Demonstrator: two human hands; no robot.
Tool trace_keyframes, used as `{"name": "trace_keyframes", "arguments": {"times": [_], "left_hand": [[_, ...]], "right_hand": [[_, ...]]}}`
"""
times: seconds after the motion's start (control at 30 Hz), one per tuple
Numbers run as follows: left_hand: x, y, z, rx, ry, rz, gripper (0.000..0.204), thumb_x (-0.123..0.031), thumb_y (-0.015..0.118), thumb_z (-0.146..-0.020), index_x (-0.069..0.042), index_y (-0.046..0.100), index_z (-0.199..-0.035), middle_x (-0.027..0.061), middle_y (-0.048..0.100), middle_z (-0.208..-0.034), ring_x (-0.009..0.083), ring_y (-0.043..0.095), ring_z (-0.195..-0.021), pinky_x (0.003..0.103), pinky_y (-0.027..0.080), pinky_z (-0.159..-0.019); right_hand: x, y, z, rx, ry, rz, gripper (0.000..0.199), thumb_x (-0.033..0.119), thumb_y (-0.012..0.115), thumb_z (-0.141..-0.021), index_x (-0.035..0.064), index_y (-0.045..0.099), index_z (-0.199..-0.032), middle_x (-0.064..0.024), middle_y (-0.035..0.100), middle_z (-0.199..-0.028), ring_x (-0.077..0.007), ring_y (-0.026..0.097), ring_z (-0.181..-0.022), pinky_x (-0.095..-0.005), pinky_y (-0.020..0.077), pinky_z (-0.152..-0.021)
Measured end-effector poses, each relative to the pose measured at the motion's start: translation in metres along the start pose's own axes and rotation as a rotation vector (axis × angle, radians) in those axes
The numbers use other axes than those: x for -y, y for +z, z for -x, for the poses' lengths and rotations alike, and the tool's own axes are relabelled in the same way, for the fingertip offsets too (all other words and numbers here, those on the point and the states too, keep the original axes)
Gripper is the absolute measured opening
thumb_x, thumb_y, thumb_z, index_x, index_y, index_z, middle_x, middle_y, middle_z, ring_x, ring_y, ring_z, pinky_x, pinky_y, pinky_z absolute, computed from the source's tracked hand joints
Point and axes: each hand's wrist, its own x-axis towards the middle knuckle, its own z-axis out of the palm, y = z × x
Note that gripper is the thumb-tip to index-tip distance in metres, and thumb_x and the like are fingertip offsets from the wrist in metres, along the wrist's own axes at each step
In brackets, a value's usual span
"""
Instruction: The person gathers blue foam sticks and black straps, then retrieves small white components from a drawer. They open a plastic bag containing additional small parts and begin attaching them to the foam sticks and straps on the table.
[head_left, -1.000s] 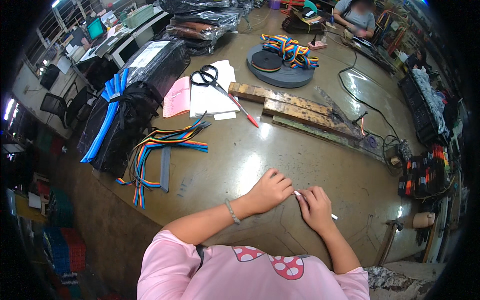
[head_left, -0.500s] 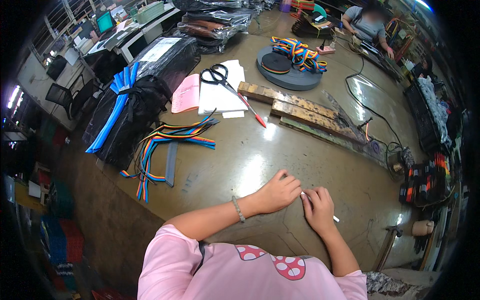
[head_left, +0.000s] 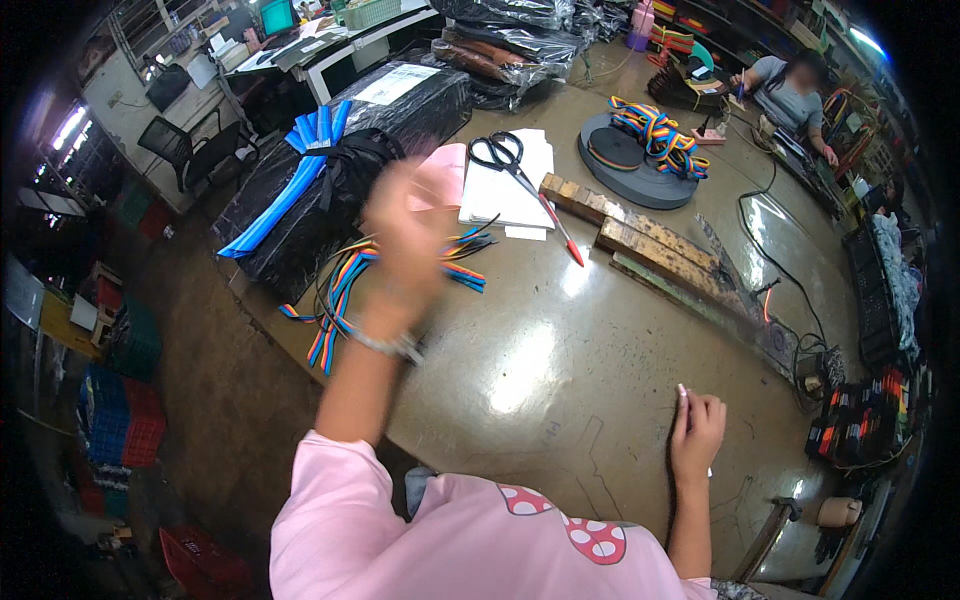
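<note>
Workshop table (head_left: 560, 370) with one person's two hands, one bundle of coloured straps and one pair of scissors.
Left hand (head_left: 405, 235), blurred so its grip cannot be told, is raised over the straps (head_left: 345, 280) at 10 o'clock; half a second ago it lay beside the right hand (head_left: 695, 435), which rests at 4 o'clock, fingers curled together, index up, holding nothing visible. Scissors (head_left: 505, 155) lie on one stack of white sheets (head_left: 500, 190) at 12 o'clock, well apart.
</note>
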Motion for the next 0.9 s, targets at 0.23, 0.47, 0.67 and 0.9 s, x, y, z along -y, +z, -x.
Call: {"name": "trace_keyframes", "arguments": {"times": [0.23, 0.47, 0.67, 0.9], "left_hand": [[0.138, -0.101, -0.075, 0.415, -0.620, -1.020, 0.069, -0.055, 0.058, -0.075, -0.006, 0.051, -0.123, 0.0207, 0.046, -0.126, 0.0391, 0.040, -0.119, 0.050, 0.034, -0.096], [0.180, -0.126, -0.087, 0.332, -0.501, -0.689, 0.057, -0.038, 0.077, -0.066, 0.008, 0.060, -0.095, 0.0233, 0.063, -0.093, 0.0303, 0.061, -0.090, 0.036, 0.046, -0.079], [0.172, -0.133, -0.118, 0.677, -0.691, -0.626, 0.051, -0.033, 0.074, -0.069, 0.008, 0.058, -0.094, 0.0154, 0.063, -0.081, 0.0232, 0.060, -0.076, 0.035, 0.046, -0.072], [0.144, -0.155, -0.101, 0.511, -0.492, -0.601, 0.046, -0.033, 0.063, -0.078, 0.004, 0.054, -0.104, 0.0116, 0.057, -0.074, 0.0204, 0.055, -0.066, 0.034, 0.044, -0.064]], "right_hand": [[-0.049, -0.012, -0.003, -0.127, 0.088, 0.177, 0.014, 0.010, 0.057, -0.083, 0.0004, 0.058, -0.094, -0.0129, 0.053, -0.089, -0.0303, 0.050, -0.084, -0.0393, 0.0397, -0.074], [-0.100, -0.047, 0.002, -0.163, 0.409, 0.382, 0.018, 0.014, 0.053, -0.087, -0.0001, 0.058, -0.097, -0.0136, 0.055, -0.094, -0.0305, 0.051, -0.089, -0.0391, 0.0406, -0.077], [-0.025, -0.012, -0.052, -0.127, -0.050, 0.019, 0.017, 0.005, 0.057, -0.076, 0.0012, 0.060, -0.093, -0.0149, 0.057, -0.089, -0.0319, 0.053, -0.089, -0.0394, 0.0414, -0.080], [0.114, 0.102, -0.224, -0.212, -0.466, -0.341, 0.013, 0.009, 0.060, -0.076, 0.0027, 0.063, -0.087, -0.0111, 0.058, -0.084, -0.0297, 0.053, -0.081, -0.0381, 0.0428, -0.073]]}}
